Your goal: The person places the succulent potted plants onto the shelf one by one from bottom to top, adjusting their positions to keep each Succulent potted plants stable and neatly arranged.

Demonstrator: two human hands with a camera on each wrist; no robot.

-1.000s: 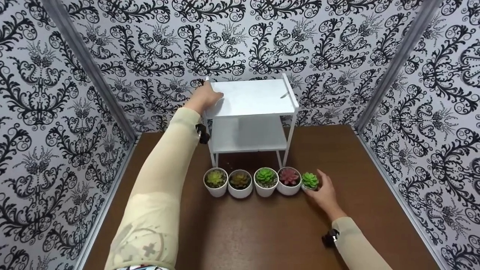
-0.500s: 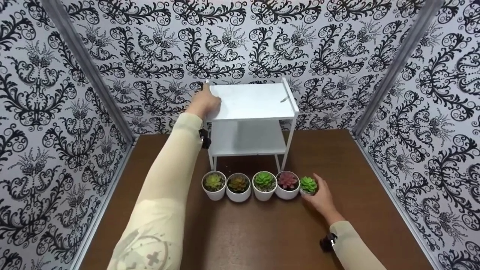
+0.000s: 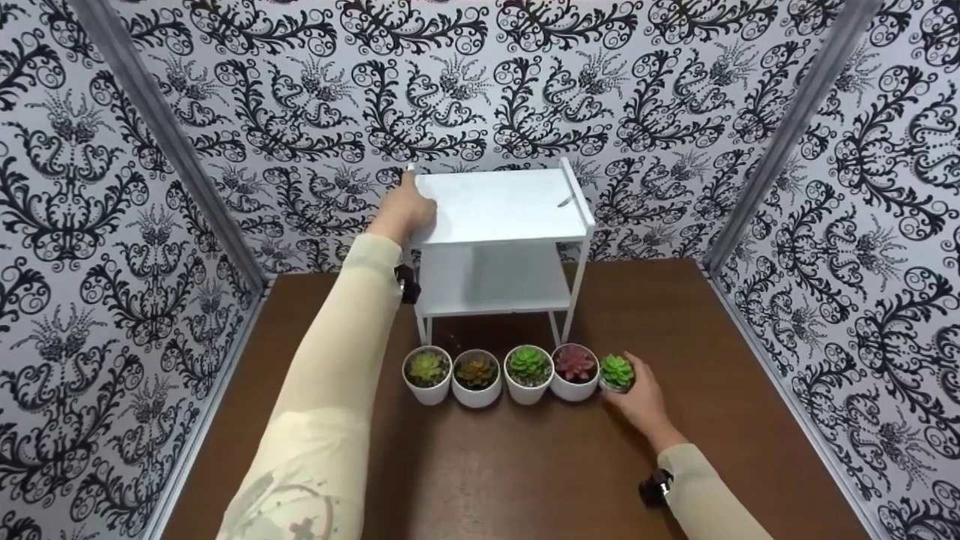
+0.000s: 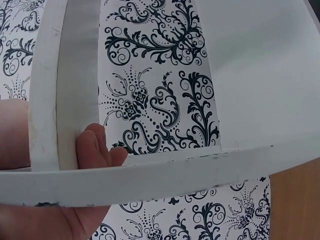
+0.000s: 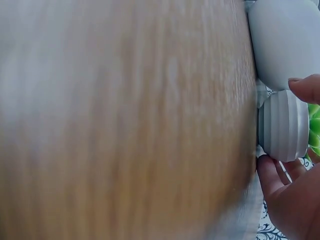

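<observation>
A white two-tier shelf rack [image 3: 495,206] stands at the back of the table. My left hand [image 3: 405,210] grips its upper left side, thumb over the top board; the left wrist view has the fingers [image 4: 92,150] curled behind the white frame. At the right end of a row of potted succulents, my right hand [image 3: 646,401] holds a small bright green one [image 3: 616,370]. In the right wrist view its ribbed white pot [image 5: 285,125] sits between thumb and fingers, beside a larger smooth white pot [image 5: 285,42].
Left of the held plant, in front of the rack, are a red succulent [image 3: 575,364], a green one [image 3: 528,364], a brownish one [image 3: 476,371] and a yellow-green one [image 3: 427,367], all in white pots. Patterned walls [image 3: 480,97] enclose the brown table [image 3: 480,480].
The right fingers have drawn in closer around the small green succulent's pot. The head view has shifted slightly; the left hand keeps its hold on the rack.
</observation>
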